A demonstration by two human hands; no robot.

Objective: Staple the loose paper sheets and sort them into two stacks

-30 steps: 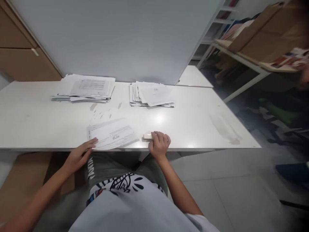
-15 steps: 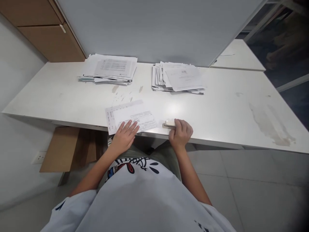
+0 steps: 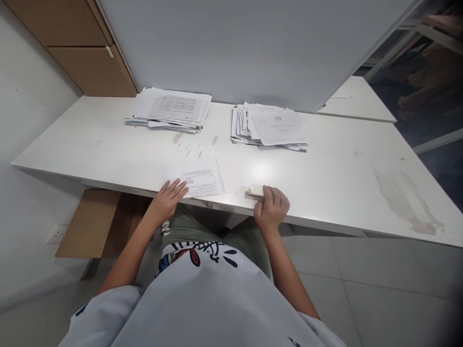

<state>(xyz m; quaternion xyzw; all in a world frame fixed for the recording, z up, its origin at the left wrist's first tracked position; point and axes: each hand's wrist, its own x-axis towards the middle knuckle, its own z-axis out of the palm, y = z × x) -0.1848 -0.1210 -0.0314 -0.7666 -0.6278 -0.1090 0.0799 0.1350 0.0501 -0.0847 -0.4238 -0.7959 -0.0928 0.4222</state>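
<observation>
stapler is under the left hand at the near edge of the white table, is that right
Wrong hand: the head view shows the stapler under the right hand, at the near edge of the white table. The left hand rests on a printed sheet.

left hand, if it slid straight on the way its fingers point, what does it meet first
The sheet of paper: the left hand rests its fingertips on the near edge. Beyond it, probably the right paper stack.

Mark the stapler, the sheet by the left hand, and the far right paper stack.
stapler [image 3: 255, 192]: head view, cream top.
sheet [image 3: 202, 183]: head view, printed middle.
right paper stack [image 3: 278, 127]: head view, top page.
</observation>
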